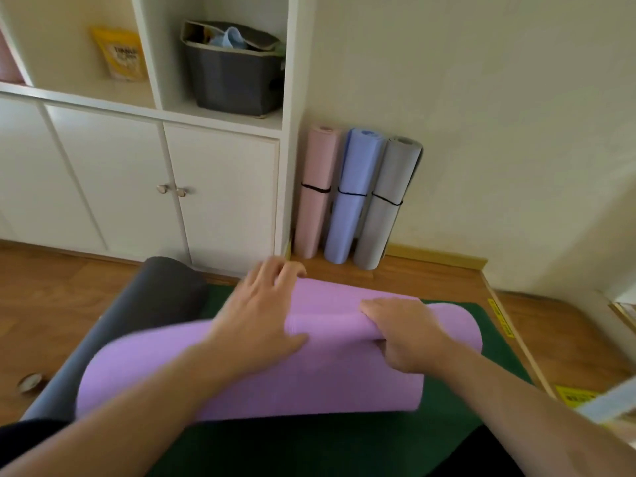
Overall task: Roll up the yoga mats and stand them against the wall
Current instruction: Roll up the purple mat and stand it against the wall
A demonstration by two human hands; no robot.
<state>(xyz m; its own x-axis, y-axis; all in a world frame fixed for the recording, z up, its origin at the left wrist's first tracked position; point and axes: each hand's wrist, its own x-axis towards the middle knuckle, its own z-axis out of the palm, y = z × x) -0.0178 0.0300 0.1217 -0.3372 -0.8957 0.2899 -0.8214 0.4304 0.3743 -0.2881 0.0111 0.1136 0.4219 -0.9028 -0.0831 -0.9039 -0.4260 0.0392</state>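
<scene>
While seen from head view: six mats counted. Purple mat point(309, 370) lower centre, partly rolled, atop green mat point(344, 445); dark grey rolled mat point(137, 311) at left. Pink mat point(315, 191), blue mat point(354, 197), grey mat point(387, 208) upright at wall, upper centre, each banded. Left hand point(258, 321) flat, fingers spread, pressing purple mat. Right hand point(402, 335) curled, gripping rolled edge. Fingertips blurred; green mat cut off below.

Yellow pouch point(121, 54) lettering too blurred to read, right hand point(406, 333) fingers tucked out of sight under purple mat point(309, 366), green mat point(309, 445) cut off at bottom edge, small round thing point(31, 382) on floor unidentifiable
</scene>
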